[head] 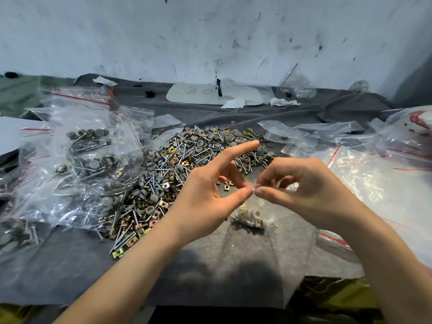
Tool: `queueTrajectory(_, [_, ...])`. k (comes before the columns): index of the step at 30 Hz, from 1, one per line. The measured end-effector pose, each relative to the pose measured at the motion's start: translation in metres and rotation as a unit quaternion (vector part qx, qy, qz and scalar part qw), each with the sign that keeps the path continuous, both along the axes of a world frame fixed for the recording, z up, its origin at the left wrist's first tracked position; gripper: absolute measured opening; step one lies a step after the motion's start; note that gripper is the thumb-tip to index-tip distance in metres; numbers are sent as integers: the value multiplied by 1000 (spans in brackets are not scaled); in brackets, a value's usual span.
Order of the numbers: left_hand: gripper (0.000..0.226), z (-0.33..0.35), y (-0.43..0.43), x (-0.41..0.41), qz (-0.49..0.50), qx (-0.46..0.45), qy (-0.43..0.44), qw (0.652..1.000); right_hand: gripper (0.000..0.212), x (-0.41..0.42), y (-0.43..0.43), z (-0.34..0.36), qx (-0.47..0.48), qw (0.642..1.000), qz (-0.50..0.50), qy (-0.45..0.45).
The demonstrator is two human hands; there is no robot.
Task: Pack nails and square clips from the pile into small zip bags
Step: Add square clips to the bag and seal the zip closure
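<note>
Pinching the top edge of a small zip bag (250,218), left hand (205,197) and right hand (308,192) meet fingertip to fingertip; left index juts straight out. Bag bottom, holding nails and clips, rests on grey cloth (233,265). Loose pile (177,160) just behind it.

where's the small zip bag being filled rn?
Head view, centre: the small zip bag is pinched at its top by the left hand and right hand, over the grey cloth, just this side of the pile.
</note>
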State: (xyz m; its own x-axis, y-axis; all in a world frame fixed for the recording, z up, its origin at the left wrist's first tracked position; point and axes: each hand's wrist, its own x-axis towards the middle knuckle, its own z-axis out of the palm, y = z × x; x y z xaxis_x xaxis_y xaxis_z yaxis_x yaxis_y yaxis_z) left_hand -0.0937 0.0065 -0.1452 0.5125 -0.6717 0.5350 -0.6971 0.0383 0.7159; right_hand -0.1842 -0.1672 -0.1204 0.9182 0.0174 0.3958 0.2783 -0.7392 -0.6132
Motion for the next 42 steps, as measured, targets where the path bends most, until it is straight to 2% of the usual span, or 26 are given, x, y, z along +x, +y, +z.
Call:
queueTrajectory(4, [57, -2, -1, 0, 14, 13, 36, 999, 13, -4, -1, -2, -12, 1000, -15, -13])
queueTrajectory(8, [8, -5, -6, -3, 22, 41, 80, 996, 15, -4, 4, -6, -15, 999, -26, -35])
queueTrajectory(9, [4, -5, -7, -3, 24, 45, 79, 996, 13, -4, 4, -7, -6, 999, -27, -33])
queueTrajectory(14, [14, -4, -6, -2, 28, 32, 51, 998, 10, -7, -4, -10, 27, 999, -25, 0])
queueTrajectory(18, [9, -7, -9, -3, 3, 47, 63, 997, 13, -6, -1, -11, 22, 1000, -14, -6])
queueTrajectory(20, [11, -9, -11, -2, -18, 50, 68, 996, 7, -7, 1, -12, 56, 998, -9, -8])
queueTrajectory(23, [9, -12, -12, 1, -16, 21, 93, 995, 10, -8, -3, -14, 103, 994, -32, 2])
queueTrajectory(26, [8, -16, -12, 3, -23, 24, 114, 993, 8, -10, -6, -16, 106, 994, -37, 14])
queueTrajectory(29, [13, -19, -13, 2, -37, 34, 98, 994, 14, -9, -4, -17, 92, 995, -20, 25])
queueTrajectory(32, [13, -19, -14, 1, -40, 21, 80, 996, 18, -8, -4, -19, 141, 989, -1, 38])
queueTrajectory(36, [15, -19, -14, 1, -31, -5, 66, 997, 16, -9, -6, -25, 204, 978, -47, 16])
queueTrajectory(40, [17, -19, -15, 0, -30, -21, 71, 997, 21, -9, -1, -26, 169, 983, -68, -12])
queueTrajectory(42, [21, -18, -15, 0, -28, -26, 72, 997, 20, -9, -1, -24, 184, 981, -66, -9])
